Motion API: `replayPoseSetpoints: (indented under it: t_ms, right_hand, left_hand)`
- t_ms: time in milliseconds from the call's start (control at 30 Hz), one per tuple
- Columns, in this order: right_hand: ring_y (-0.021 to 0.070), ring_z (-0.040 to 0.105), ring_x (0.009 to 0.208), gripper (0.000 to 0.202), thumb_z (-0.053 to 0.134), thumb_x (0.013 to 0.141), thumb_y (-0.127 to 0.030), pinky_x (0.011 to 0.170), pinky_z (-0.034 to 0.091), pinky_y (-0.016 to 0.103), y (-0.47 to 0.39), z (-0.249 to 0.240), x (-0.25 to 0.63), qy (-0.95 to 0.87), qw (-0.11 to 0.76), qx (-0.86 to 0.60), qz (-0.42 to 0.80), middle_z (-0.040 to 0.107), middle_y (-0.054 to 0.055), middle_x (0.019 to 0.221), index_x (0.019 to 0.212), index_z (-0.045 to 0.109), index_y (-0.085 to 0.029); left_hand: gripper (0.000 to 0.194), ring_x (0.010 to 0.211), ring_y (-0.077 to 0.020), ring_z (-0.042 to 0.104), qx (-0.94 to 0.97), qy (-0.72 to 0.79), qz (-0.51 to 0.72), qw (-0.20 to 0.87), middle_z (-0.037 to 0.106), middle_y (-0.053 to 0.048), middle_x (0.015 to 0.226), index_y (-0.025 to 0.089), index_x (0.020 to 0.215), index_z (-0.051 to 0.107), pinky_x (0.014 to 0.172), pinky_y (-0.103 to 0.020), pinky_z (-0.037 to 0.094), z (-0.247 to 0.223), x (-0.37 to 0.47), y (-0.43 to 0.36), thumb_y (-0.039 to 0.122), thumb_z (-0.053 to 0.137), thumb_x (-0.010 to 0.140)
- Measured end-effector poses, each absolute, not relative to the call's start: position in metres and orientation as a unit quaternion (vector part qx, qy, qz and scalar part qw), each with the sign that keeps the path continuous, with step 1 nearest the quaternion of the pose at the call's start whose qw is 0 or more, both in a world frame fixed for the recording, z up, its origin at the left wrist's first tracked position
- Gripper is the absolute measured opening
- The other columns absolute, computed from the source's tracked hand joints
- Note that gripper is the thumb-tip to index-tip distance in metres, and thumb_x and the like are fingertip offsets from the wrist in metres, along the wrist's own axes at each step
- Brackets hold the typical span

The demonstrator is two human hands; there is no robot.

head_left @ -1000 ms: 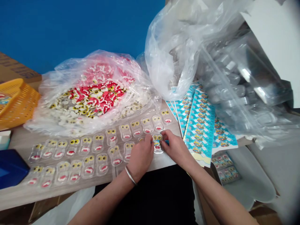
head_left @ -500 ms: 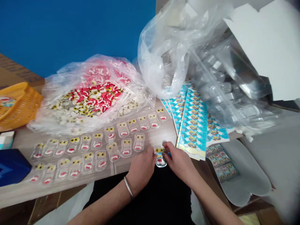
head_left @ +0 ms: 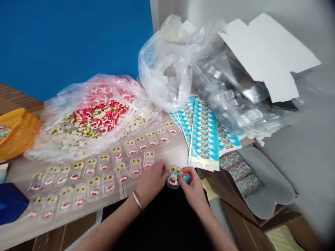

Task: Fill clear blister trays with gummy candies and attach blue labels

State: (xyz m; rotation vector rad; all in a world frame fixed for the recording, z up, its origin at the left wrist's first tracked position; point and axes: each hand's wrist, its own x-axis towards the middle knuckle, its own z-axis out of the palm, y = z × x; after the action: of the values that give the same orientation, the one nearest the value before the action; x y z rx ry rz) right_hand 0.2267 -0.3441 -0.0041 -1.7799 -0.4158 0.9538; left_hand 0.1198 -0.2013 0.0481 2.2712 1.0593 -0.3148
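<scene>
At the table's front edge I hold a small clear plastic case (head_left: 173, 184) with two yellow-ringed eyes at its top and a red-and-white mouth piece below. A blue printed sticker (head_left: 186, 179) lies across its narrow waist, its ends sticking out on both sides. My left hand (head_left: 151, 183) is closed at the case's left side, fingertips at one sticker end. From the right, my right hand (head_left: 193, 188) pinches the other end, its thumb against the case. Rows of similar clear cases (head_left: 95, 188) with eyes and mouths lie on the table to the left.
Behind the rows rests a clear bag of loose eye and mouth pieces (head_left: 102, 116). Blue sticker sheets (head_left: 204, 136) lie to the right, near a bag of empty clear shells (head_left: 232, 94). An orange basket (head_left: 23, 134) stands left; an open carton (head_left: 235, 195) holds packed cases at lower right.
My view has shifted, so the table items appear further left. The sticker ends now show out to both sides of the case, and my right hand's fingers have spread along one end.
</scene>
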Motion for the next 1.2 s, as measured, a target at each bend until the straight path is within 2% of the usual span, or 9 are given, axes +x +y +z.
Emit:
replayPoseSetpoints:
  t_ms: [133,267,333,400,500,567,733,967,1200]
  right_hand:
    - [0.0203,0.064,0.072,0.029,0.068,0.081,-0.044,0.071,0.053,0.033,-0.346,0.009,0.227,-0.145,0.556,-0.724,0.382,0.067,0.001,0.08,0.095,0.052,-0.024]
    - [0.0198,0.066,0.077,0.029,0.068,0.083,-0.042,0.075,0.054,0.033,-0.344,0.038,0.229,-0.153,0.583,-0.72,0.344,0.067,0.002,0.084,0.099,0.053,-0.024]
    - [0.0187,0.066,0.076,0.027,0.067,0.085,-0.041,0.074,0.054,0.031,-0.34,0.053,0.226,-0.172,0.591,-0.708,0.347,0.068,0.002,0.085,0.1,0.052,-0.024]
    - [0.0184,0.067,0.077,0.028,0.067,0.086,-0.041,0.075,0.054,0.031,-0.336,0.063,0.223,-0.194,0.592,-0.693,0.362,0.069,0.002,0.085,0.102,0.053,-0.024]
    - [0.0196,0.069,0.078,0.042,0.074,0.08,-0.047,0.075,0.055,0.033,-0.33,0.072,0.223,-0.187,0.613,-0.653,0.403,0.071,0.003,0.089,0.11,0.054,-0.024]
    - [0.0194,0.069,0.071,0.049,0.078,0.074,-0.052,0.07,0.055,0.033,-0.327,0.075,0.227,-0.169,0.623,-0.623,0.442,0.072,0.003,0.087,0.109,0.058,-0.024]
    - [0.0145,0.061,0.06,0.036,0.077,0.077,-0.053,0.063,0.047,0.027,-0.318,0.078,0.234,-0.21,0.601,-0.605,0.479,0.065,-0.001,0.062,0.081,0.067,-0.019]
    - [0.0102,0.049,0.053,0.038,0.081,0.073,-0.053,0.056,0.039,0.024,-0.298,0.07,0.213,-0.21,0.632,-0.459,0.588,0.06,-0.003,0.064,0.077,0.064,-0.02]
    - [0.0134,0.054,0.06,0.038,0.086,0.067,-0.051,0.056,0.042,0.024,-0.28,0.054,0.191,-0.184,0.652,-0.471,0.565,0.065,-0.002,0.071,0.084,0.068,-0.022]
  left_hand:
    - [0.028,0.073,-0.024,0.067,0.825,0.437,-0.031,0.356,0.069,-0.004,0.075,0.021,0.102,0.059,0.067,-0.032,0.043,0.05,0.113,-0.208,0.042,0.067,0.084]
    - [0.055,0.078,-0.0219,0.069,0.644,0.471,0.121,0.59,0.072,-0.007,0.093,0.019,0.11,0.057,0.074,-0.035,0.052,0.055,0.108,-0.226,0.048,0.081,0.069]
    - [0.053,0.083,-0.0208,0.07,0.512,0.45,0.147,0.716,0.074,-0.007,0.097,0.018,0.107,0.061,0.078,-0.033,0.054,0.06,0.109,-0.233,0.046,0.083,0.068]
    - [0.042,0.08,-0.0172,0.069,0.417,0.43,0.166,0.783,0.075,-0.005,0.09,0.017,0.099,0.066,0.077,-0.03,0.053,0.065,0.11,-0.235,0.042,0.084,0.07]
    - [0.034,0.066,-0.0124,0.065,0.351,0.436,0.204,0.803,0.072,-0.001,0.075,0.016,0.084,0.069,0.069,-0.025,0.052,0.073,0.108,-0.228,0.036,0.088,0.065]
    - [0.035,0.062,-0.0112,0.064,0.331,0.443,0.222,0.803,0.071,0.0,0.07,0.015,0.081,0.069,0.065,-0.024,0.052,0.076,0.104,-0.22,0.034,0.091,0.061]
    - [0.032,0.059,-0.0079,0.061,0.309,0.42,0.252,0.815,0.069,0.002,0.068,0.015,0.078,0.07,0.061,-0.02,0.051,0.085,0.09,-0.209,0.03,0.092,0.059]
    - [0.025,0.062,-0.0146,0.066,0.298,0.31,0.174,0.886,0.071,-0.003,0.072,0.015,0.082,0.07,0.063,-0.027,0.052,0.096,0.078,-0.209,0.032,0.085,0.071]
    - [0.024,0.065,-0.0116,0.063,0.291,0.342,0.201,0.87,0.07,-0.002,0.076,0.015,0.084,0.07,0.065,-0.025,0.051,0.086,0.071,-0.207,0.026,0.086,0.071]
